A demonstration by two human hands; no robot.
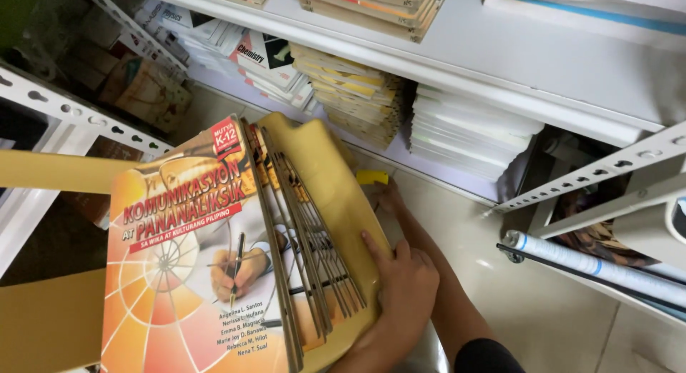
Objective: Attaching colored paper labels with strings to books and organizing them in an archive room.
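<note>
A white metal shelf (500, 51) with slotted, perforated uprights runs across the top of the view. On its upper board lie flat stacks of books (371, 5) and, to the right, a blue-edged stack (593, 12). On the lower board (400, 155), just above the floor, sit several stacks side by side: glossy textbooks (250, 58), a yellow-edged pile (354, 94), and a white-edged pile (468, 133). The pale tiled floor (543, 301) carries a rolled white sheet (593, 262) lying by the right upright.
</note>
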